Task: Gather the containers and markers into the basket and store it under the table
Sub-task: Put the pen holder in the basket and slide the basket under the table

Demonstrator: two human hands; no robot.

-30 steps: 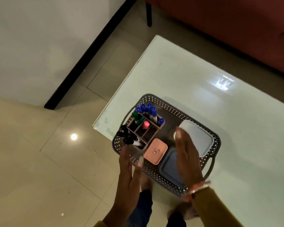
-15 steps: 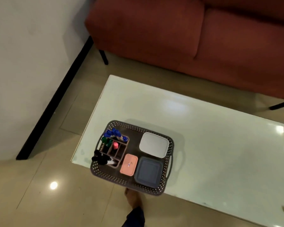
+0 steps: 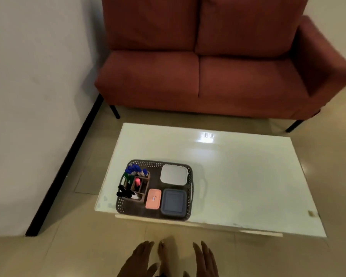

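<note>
Head view: basket (image 3: 156, 213) sits packed on the counter (image 3: 238, 176), not yet stored underneath. Both hands, left hand (image 3: 137, 260) and right hand (image 3: 205, 260), have fingers spread, holding nothing.

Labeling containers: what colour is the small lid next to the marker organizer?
Salmon pink lid, seen clearly in the head view, inside the basket.

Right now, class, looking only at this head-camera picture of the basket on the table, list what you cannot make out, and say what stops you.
1. The space under the table: hidden by its opaque top.
2. Contents of the white container, grey container and pink case: lids shut.
3. Marker labels in the wooden organizer: too small.
4. Left hand and right hand: wrists cut off by the bottom edge.
5. The basket floor: mostly covered.
</note>
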